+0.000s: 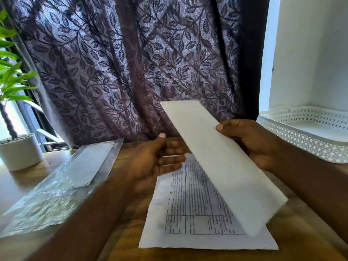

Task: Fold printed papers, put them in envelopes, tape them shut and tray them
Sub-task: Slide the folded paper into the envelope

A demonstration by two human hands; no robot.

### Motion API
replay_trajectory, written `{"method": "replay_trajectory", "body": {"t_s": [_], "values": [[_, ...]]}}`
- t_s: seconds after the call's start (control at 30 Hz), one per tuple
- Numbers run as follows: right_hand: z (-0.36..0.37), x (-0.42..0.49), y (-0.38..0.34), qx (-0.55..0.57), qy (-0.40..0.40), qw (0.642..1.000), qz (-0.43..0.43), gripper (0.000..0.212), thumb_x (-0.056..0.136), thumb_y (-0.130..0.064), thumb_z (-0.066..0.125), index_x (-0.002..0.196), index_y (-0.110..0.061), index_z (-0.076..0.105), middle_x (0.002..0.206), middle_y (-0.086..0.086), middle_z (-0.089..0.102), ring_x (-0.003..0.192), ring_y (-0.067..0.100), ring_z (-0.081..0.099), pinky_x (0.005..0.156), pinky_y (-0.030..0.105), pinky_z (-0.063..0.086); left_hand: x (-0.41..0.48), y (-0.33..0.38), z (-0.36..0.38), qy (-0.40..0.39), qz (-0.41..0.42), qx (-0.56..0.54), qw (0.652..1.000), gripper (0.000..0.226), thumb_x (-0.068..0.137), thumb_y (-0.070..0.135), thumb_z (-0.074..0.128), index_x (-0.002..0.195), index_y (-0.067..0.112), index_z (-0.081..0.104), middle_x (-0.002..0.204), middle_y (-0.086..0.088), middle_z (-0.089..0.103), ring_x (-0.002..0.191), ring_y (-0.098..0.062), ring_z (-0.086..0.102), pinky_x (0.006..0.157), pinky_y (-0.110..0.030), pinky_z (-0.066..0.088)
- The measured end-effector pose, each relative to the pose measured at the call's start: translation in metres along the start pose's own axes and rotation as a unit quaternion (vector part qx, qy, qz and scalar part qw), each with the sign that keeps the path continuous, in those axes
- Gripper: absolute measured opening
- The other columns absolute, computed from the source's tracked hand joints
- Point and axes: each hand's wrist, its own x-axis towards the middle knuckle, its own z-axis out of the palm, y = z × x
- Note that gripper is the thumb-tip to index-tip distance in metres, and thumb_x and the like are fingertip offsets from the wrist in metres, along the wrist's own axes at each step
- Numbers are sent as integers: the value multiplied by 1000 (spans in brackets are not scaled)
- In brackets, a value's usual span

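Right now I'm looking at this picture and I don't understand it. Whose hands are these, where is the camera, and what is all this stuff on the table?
There is no machine here, just a person working with bare hands. The single picture comes from a camera worn on their head, looking forward and down.

The right hand grips a long white piece, raised and tilted. I cannot tell whether it is an envelope or a folded paper. The left hand is open beside it and blurred.

On the wooden table lie a printed paper with a grid of text, a clear plastic packet on the left, a plant pot and, on the right, a white perforated tray.
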Motion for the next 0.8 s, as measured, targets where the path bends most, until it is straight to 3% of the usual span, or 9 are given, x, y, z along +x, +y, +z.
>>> {"method": "replay_trajectory", "body": {"t_s": [0.1, 0.17, 0.23, 0.37, 0.53, 0.63, 0.7, 0.8], "values": [[-12, 0, 4, -135, -49, 989, 45, 15, 89, -12, 69, 100, -2, 73, 93, 19, 75, 74, 26, 71, 66, 34, 60, 6, 13, -23, 42, 4, -14, 999, 64, 101, 57, 36, 102, 2, 70, 90, -15, 75, 79, -25, 73, 72, -40, 63], [-11, 0, 7, -205, -83, 974, 51, 19, 89, -9, 69, 106, 0, 73, 101, 22, 75, 84, 30, 71, 73, 37, 60, 6, 12, -28, 59, -5, 12, 998, 63, 99, 58, 42, 92, 6, 77, 80, -10, 72, 68, -20, 61, 62, -32, 59], [-7, -2, 7, -258, -118, 958, 34, 17, 89, -5, 70, 106, -2, 73, 99, 18, 77, 81, 24, 72, 69, 30, 61, 3, 10, -31, 57, -13, 69, 996, 51, 97, 53, 54, 96, 7, 77, 73, -5, 66, 59, -15, 52, 55, -27, 49], [3, -3, 8, -345, -162, 924, -5, 18, 87, -9, 74, 105, -10, 74, 79, 5, 77, 73, 7, 68, 69, 18, 54, -1, 7, -26, 43, 31, 241, 969, 26, 94, 34, 65, 99, 11, 77, 94, -6, 78, 86, -26, 74, 84, -41, 59], [-11, 3, 1, -469, -138, 872, -15, 24, 80, -38, 81, 98, -22, 77, 76, -3, 74, 67, 11, 62, 64, 27, 47, 4, 8, -34, 84, 24, 293, 952, 16, 95, 22, 66, 100, 9, 73, 94, -8, 78, 90, -28, 74, 82, -42, 61], [-40, 1, -6, -438, -147, 885, 54, 23, 84, -26, 78, 104, -14, 76, 99, 7, 78, 86, 18, 70, 77, 34, 54, 4, 8, -50, 146, -4, 232, 962, 14, 97, 15, 62, 101, 4, 70, 95, -13, 76, 85, -28, 72, 71, -38, 59], [-56, 2, -6, -384, -134, 907, 114, 26, 86, -15, 75, 111, -9, 72, 105, 17, 76, 87, 29, 69, 68, 35, 57, 4, 7, -58, 177, -15, 204, 963, 10, 96, 11, 63, 101, 4, 69, 97, -14, 75, 84, -27, 72, 69, -36, 57], [-70, 10, -1, -337, -88, 927, 139, 31, 87, 1, 71, 118, -5, 66, 97, 24, 72, 73, 25, 66, 56, 31, 56, 4, 6, -66, 188, -37, 221, 956, 12, 93, 8, 66, 104, 2, 66, 98, -16, 73, 86, -29, 71, 68, -37, 56]]}}
